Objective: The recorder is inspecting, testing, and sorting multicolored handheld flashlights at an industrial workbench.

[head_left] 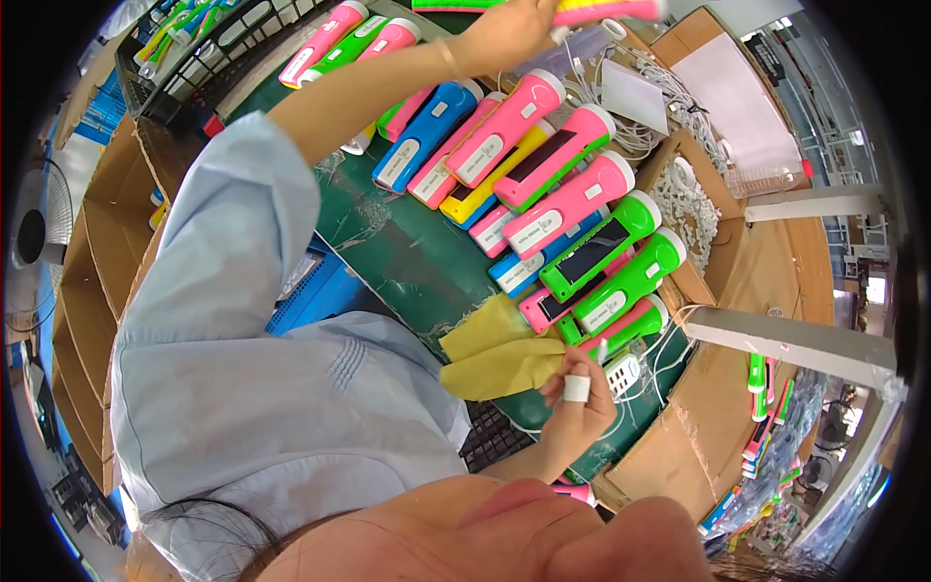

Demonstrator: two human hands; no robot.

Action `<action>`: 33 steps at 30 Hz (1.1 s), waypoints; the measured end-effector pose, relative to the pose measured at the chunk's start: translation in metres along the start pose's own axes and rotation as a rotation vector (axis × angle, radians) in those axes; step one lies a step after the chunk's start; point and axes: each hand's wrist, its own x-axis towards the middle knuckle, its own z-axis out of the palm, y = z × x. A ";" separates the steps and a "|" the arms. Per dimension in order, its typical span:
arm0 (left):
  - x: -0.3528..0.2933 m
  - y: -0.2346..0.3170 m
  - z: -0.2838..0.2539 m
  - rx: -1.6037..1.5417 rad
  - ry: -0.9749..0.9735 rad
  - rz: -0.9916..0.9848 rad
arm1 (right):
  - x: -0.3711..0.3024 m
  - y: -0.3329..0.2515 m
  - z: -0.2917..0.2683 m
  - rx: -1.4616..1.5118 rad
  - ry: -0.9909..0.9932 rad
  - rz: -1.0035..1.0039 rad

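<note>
- Right hand [579, 390]: closed on yellow cloth [499, 367], which drapes across the green bench [393, 257].
- Left hand [509, 37]: gripping pink-and-yellow flashlight [621, 10], partly cut off by the upper edge.
- Other flashlights [574, 202]: piled on the bench, between the hands.

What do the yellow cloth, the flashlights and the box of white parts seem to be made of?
Yellow cloth: soft matte fabric, judging by its loose folds; fibre unclear. Flashlights: probably hard plastic, smooth with a slight sheen, given the even bright colour and rounded moulded edges. Box: likely cardboard, dull, from its plain brown walls.
</note>
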 end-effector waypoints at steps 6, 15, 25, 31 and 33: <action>-0.126 0.150 -0.102 -1.083 -0.707 -0.258 | 0.022 -0.001 0.045 0.286 -0.163 -0.255; -0.208 0.167 -0.078 -1.599 -0.846 -0.460 | -0.020 -0.003 0.047 -0.229 -0.153 0.031; -0.168 0.180 -0.066 -1.872 -0.737 -1.020 | -0.031 0.062 0.016 0.158 -0.162 0.054; -0.138 0.190 -0.072 -1.869 -0.745 -1.075 | -0.033 0.066 0.017 0.202 -0.117 0.040; -0.137 0.188 -0.072 -1.892 -0.787 -1.100 | -0.035 0.066 0.018 0.182 -0.108 0.060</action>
